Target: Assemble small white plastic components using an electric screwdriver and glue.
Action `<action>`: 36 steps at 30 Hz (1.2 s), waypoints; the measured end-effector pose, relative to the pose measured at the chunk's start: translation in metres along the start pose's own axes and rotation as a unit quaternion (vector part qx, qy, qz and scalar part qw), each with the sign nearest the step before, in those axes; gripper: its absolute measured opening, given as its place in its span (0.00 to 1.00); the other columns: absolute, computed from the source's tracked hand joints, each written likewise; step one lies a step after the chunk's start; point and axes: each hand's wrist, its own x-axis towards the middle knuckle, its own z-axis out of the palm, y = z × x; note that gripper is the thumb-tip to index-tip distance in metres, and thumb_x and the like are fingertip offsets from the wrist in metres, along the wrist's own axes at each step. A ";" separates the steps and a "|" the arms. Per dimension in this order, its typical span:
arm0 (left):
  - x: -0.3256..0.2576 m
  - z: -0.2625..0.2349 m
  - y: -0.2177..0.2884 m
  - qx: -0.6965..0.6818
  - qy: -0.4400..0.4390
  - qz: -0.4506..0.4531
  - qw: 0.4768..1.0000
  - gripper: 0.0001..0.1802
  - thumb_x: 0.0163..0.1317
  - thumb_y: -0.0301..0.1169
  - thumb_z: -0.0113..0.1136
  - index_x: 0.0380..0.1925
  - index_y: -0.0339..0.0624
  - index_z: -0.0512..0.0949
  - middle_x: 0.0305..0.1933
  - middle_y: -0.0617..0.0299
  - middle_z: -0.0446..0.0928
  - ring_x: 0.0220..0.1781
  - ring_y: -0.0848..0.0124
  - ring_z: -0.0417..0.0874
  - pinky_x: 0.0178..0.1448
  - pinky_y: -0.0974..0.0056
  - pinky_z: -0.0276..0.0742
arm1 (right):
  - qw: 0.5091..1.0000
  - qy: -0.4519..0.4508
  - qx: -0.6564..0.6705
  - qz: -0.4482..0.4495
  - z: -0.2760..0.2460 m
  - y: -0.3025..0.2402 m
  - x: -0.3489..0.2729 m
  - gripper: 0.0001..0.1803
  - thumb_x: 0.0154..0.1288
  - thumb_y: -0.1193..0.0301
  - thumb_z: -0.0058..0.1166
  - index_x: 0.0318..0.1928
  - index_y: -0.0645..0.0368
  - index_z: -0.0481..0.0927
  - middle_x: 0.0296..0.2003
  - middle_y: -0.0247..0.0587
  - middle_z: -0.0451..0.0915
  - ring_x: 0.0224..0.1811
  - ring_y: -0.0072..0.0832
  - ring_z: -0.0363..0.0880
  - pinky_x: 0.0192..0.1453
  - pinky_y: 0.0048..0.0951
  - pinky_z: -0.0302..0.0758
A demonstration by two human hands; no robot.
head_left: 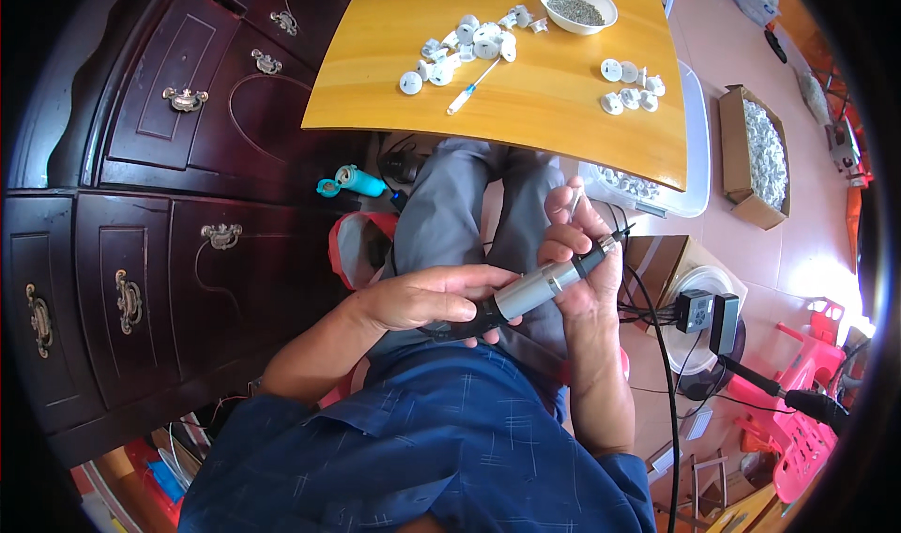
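Above my lap I hold an electric screwdriver (526, 294), a silver and black cylinder tilted with its thin dark bit up to the right. My left hand (422, 298) is wrapped round its black rear end. Around the front part close the lower fingers of my right hand (582, 261). Between the thumb and forefinger of that hand something small and whitish shows, too small to name. Beyond my knees, the yellow wooden table (375, 83) carries a loose pile of white plastic parts (460, 50), a small screwdriver (472, 87) and a white bowl (601, 23) of small metal pieces.
A second group of white parts (631, 97) is at the table's right. Past it stand a clear plastic bin (694, 148) and a cardboard box (732, 148) of white parts. Dark drawers (141, 289) line the left. A black cable (671, 383) hangs beside my right arm.
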 end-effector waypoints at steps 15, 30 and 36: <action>-0.003 0.010 0.002 0.002 0.017 0.008 1.000 0.41 0.64 0.38 0.51 0.73 0.29 0.50 0.64 0.43 0.70 0.55 0.63 0.80 0.54 0.61 0.77 | 0.997 -0.048 0.050 0.039 0.000 -0.003 0.000 0.13 0.77 0.70 0.42 0.55 0.54 0.76 0.46 0.37 0.78 0.23 0.14 0.70 0.30 0.24 0.75; -0.003 0.009 0.000 0.043 -0.006 0.024 0.999 0.37 0.72 0.35 0.49 0.74 0.31 0.48 0.65 0.45 0.69 0.55 0.65 0.79 0.56 0.61 0.77 | 0.999 -0.037 0.019 0.013 0.001 -0.002 -0.001 0.11 0.76 0.70 0.44 0.54 0.53 0.75 0.44 0.38 0.79 0.21 0.14 0.70 0.27 0.23 0.74; 0.011 0.043 0.009 0.622 0.245 0.116 0.734 0.50 0.49 0.26 0.71 0.72 0.39 0.56 0.56 0.47 0.74 0.54 0.56 0.81 0.57 0.56 0.77 | 0.993 0.067 -0.051 -0.077 -0.009 -0.003 0.006 0.12 0.71 0.71 0.52 0.54 0.52 0.74 0.42 0.36 0.81 0.23 0.16 0.72 0.29 0.23 0.74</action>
